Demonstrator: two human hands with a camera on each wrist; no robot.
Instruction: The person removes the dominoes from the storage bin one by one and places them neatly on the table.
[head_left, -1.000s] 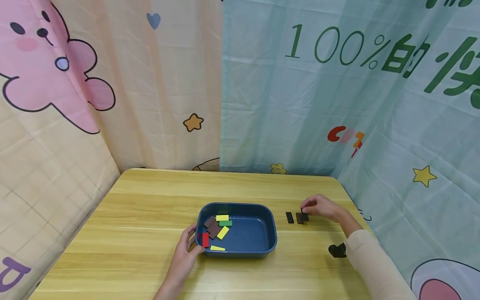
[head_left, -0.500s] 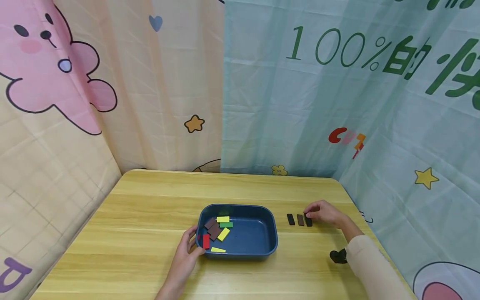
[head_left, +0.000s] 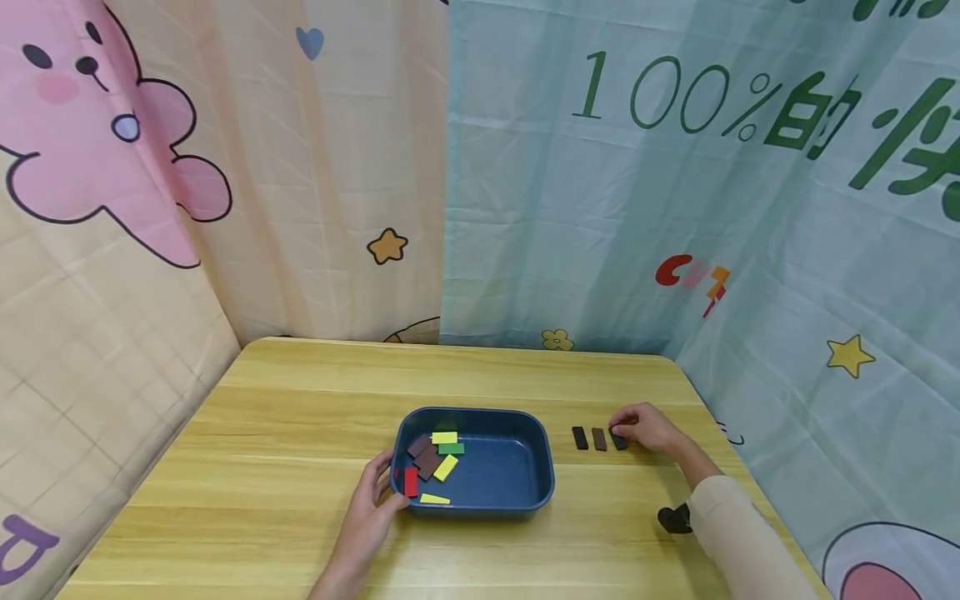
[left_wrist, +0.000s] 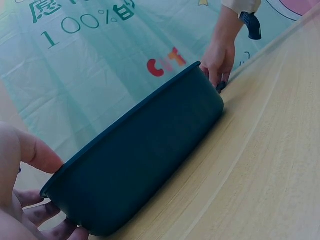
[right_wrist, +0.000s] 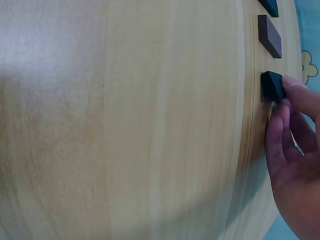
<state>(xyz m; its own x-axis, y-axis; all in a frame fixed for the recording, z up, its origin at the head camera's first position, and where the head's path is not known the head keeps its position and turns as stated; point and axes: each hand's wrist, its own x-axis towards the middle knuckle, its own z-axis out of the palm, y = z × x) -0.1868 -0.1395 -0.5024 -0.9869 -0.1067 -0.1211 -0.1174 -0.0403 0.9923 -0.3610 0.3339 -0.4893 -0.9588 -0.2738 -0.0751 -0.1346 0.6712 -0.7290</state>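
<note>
My left hand (head_left: 369, 504) grips the left end of a dark blue rectangular bin (head_left: 487, 510), thumb at the rim and fingers against the outer wall in the left wrist view. At the right, my right hand (head_left: 648, 428) pinches a small black rectangular block (right_wrist: 272, 86) between thumb and fingers, low at the tabletop. This block is slightly slanted beside a brown block (head_left: 599, 439). Left of the brown one lies another black block (head_left: 580, 437), forming a short spaced row. Inside the bin's left half are a red block (head_left: 411, 482), a green block (head_left: 452, 448), and several yellow and brown blocks.
The wooden table (head_left: 300, 400) has fabric curtains along its back and sides. A dark strap-like object (head_left: 675, 520) hangs at the right sleeve (head_left: 738, 525). Bare wood separates the bin from the row of blocks.
My right hand has brought the black block from over the brown block down to its right side, then turned it a little. My left hand stays on the bin.
</note>
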